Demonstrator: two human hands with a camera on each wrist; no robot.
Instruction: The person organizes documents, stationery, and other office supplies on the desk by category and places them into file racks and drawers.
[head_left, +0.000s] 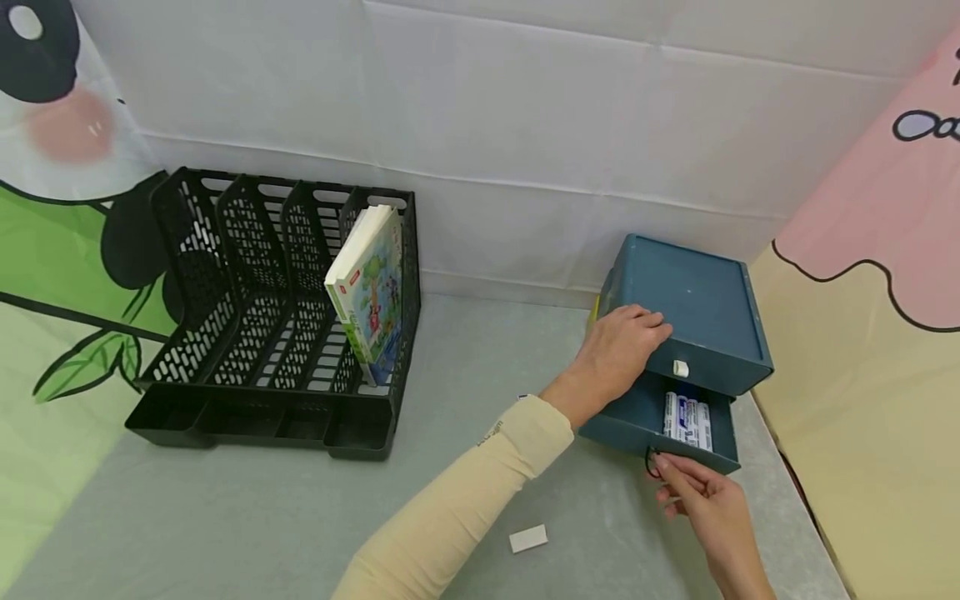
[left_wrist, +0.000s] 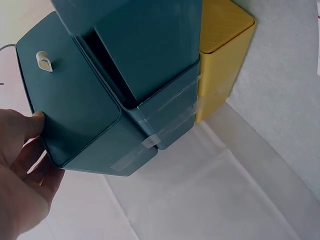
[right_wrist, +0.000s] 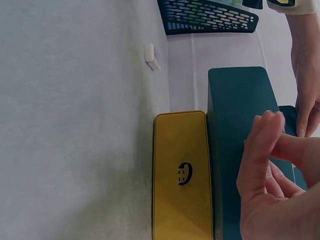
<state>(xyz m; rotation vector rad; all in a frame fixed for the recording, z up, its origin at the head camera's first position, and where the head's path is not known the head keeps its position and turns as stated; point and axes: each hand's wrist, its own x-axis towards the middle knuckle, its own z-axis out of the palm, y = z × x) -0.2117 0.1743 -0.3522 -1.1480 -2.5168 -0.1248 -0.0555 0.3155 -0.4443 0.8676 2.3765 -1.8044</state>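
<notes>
Open drawer [head_left: 618, 432]: partway out, under a blue top tier [head_left: 690, 292] and above a yellow tier [right_wrist: 175, 142]. Hard tug could overrun it and drop the front edge.
Batteries [head_left: 687, 421]: side-by-side row inside that drawer. Look loose; a jerk would likely scatter them.
Right grip [head_left: 712, 504]: thumb and finger brought together, pinching the black loop pull [head_left: 648, 463]. Fingertip hold only; apt to slip if the drawer sticks.
Left grip [head_left: 618, 350]: curled over the top tier's left edge, thumb on its front. Bracing, I judge; too little pressure and the stack might slide or tip with a pull.
Tape [left_wrist: 150, 141]: clear strips bridging the tiers. Sideways strain could peel it and let tiers shift.
White block [head_left: 528, 538]: on the tabletop [head_left: 465, 358], near the left sleeve [head_left: 465, 500]. A dropped elbow could knock it.
File rack [head_left: 258, 402]: well apart, book [head_left: 375, 300] in its right-hand slot. Little risk there.
</notes>
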